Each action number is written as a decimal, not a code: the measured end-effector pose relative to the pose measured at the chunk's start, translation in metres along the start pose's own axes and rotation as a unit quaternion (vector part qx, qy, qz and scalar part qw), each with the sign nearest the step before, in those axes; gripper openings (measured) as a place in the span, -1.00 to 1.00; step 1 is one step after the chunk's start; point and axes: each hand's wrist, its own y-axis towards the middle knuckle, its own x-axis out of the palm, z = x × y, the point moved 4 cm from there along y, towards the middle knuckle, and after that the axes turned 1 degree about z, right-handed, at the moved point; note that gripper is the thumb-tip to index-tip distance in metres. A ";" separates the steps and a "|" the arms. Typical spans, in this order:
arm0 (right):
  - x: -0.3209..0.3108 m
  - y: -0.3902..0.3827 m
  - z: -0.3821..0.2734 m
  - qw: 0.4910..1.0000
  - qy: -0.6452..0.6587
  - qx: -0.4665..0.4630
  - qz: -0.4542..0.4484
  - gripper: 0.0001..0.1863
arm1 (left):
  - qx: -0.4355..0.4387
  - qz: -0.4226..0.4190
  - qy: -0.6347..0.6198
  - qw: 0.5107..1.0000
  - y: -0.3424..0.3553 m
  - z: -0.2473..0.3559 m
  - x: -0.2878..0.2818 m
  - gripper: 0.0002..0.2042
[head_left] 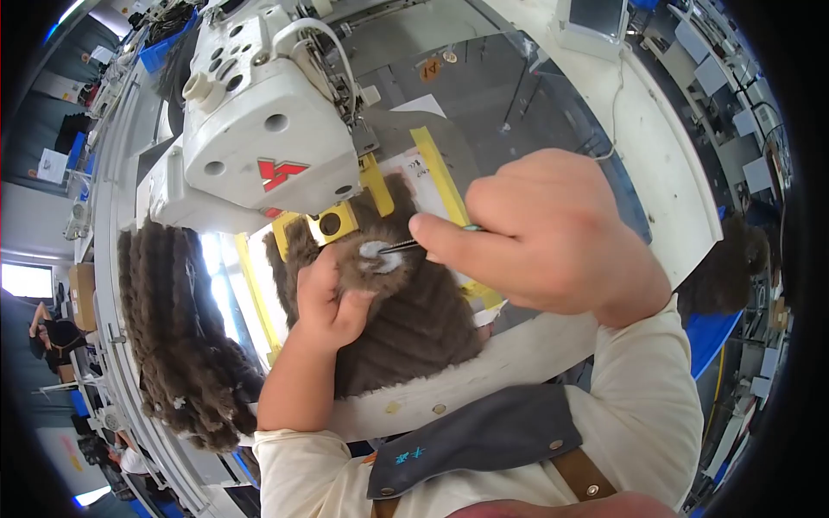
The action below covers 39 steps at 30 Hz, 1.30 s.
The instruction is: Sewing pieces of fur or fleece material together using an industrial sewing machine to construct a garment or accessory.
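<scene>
My left hand (pixel 326 304) pinches the edge of a small brown fur piece (pixel 356 266), thumb and fingers closed on it. A white patch (pixel 380 255) shows in that piece, perhaps its backing or filling. In my right hand (pixel 540 233) is a thin, dark metal tool (pixel 404 247), its point at the white patch. A bit of green shows at the tool's other end; its exact kind is hard to make out. Under both hands lies a larger brown quilted fur panel (pixel 414 328), beneath yellow-edged template parts (pixel 335 223).
A white sewing machine head (pixel 259 112) stands just beyond my left hand. Piled brown fur strips (pixel 177 328) lie at the left. A transparent dark sheet (pixel 518 104) covers the table's far right. More brown fur (pixel 721 263) hangs by a blue surface at the right.
</scene>
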 end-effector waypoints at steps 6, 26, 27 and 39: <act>0.011 -0.003 -0.005 0.999 0.023 -0.025 -0.031 -0.72 | -0.036 -0.008 -0.027 0.999 -0.002 0.001 0.006 -0.47; 0.003 -0.004 0.000 0.998 0.028 -0.006 -0.051 -0.75 | 0.000 -0.046 -0.001 0.999 0.007 0.007 0.011 -0.70; 0.003 -0.005 -0.002 0.998 0.031 -0.012 -0.048 -0.75 | -0.004 -0.048 -0.006 0.999 0.006 0.007 0.011 -0.69; -0.005 -0.001 -0.003 0.999 0.021 -0.009 -0.024 -0.74 | -0.016 -0.044 0.006 0.999 0.006 0.005 0.008 -0.67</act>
